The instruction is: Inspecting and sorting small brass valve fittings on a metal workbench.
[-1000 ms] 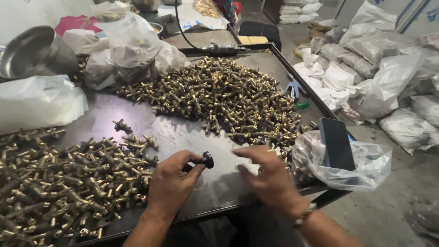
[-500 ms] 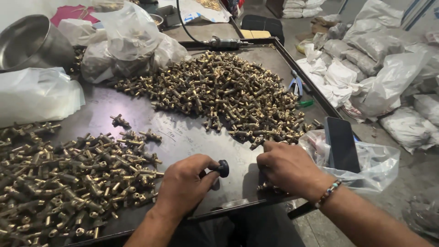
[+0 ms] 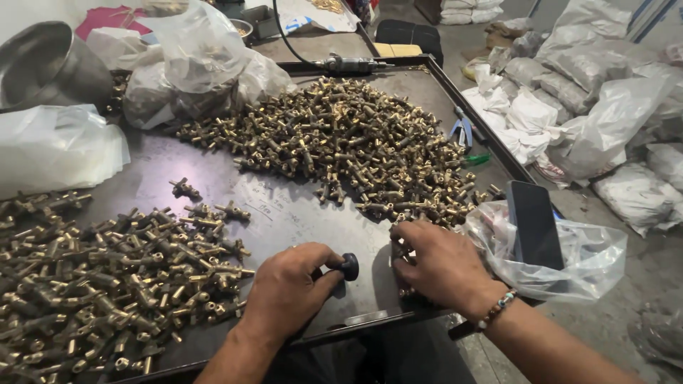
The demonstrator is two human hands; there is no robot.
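Black knob (image 3: 348, 266) unmoved in left hand (image 3: 288, 288), right hand (image 3: 437, 263) nearer brass fittings (image 3: 341, 146)

A dark phone (image 3: 535, 226) lies on a clear plastic bag (image 3: 583, 259); a steel bowl (image 3: 44, 64) sits far left.

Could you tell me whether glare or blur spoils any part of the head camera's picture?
Head view: sharp on the left hand, right hand and black knob; soft sheen on the dark tray; white glare on the plastic bag; mild wide-angle bending at the edges.
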